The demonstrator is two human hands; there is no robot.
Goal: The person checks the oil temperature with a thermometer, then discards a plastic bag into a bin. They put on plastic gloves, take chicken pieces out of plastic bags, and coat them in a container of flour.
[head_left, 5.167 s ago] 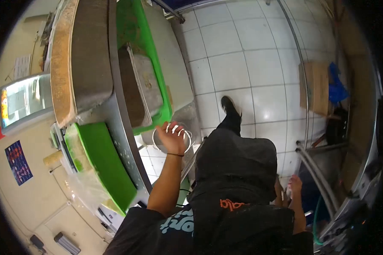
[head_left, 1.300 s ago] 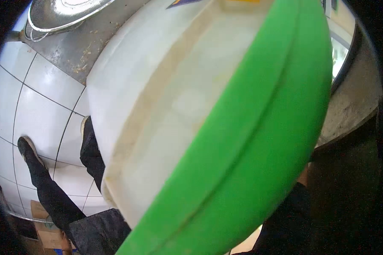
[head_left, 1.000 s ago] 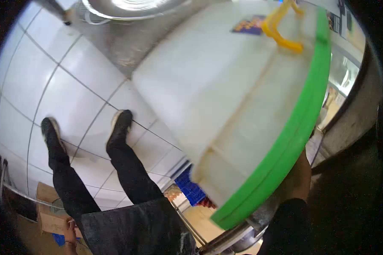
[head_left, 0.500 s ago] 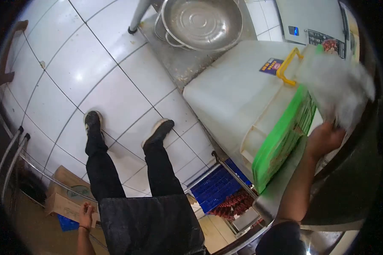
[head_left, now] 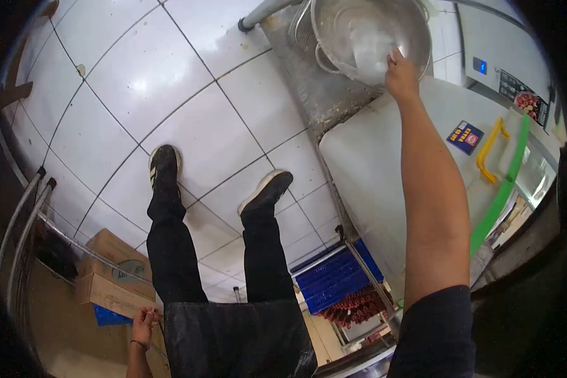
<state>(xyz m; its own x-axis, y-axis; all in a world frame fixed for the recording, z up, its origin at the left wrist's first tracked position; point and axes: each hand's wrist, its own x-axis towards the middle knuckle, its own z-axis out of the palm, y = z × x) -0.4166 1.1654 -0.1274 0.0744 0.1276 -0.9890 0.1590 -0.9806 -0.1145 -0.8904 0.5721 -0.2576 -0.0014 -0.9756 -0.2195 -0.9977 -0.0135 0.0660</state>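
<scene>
My right hand (head_left: 401, 75) reaches far forward, closed on a translucent plastic bag (head_left: 370, 53). The bag hangs blurred over the inside of a round, two-handled metal colander (head_left: 331, 47). Beneath my forearm is a large whitish plastic tub (head_left: 372, 151) with a green rim (head_left: 501, 205), a yellow handle (head_left: 487, 154) and a dark label (head_left: 465, 137). Low on the left, my left hand (head_left: 145, 326) hangs beside my black apron (head_left: 233, 334), fingers loosely bent and no object visible in them. It overlaps the edge of a cardboard box (head_left: 116, 283) in this view.
The colander stands on a worn metal surface (head_left: 290, 82) above white floor tiles (head_left: 195, 126). A blue crate (head_left: 334, 277) with reddish packets (head_left: 353, 309) sits low near the tub. At the upper right is a grey appliance (head_left: 498, 53) with a lit display. Metal tubing (head_left: 22, 220) runs along the left.
My right hand has swung forward and left from beside the tub's green rim to the colander, carrying the plastic bag. The view has shifted; my left hand stays low at my side.
</scene>
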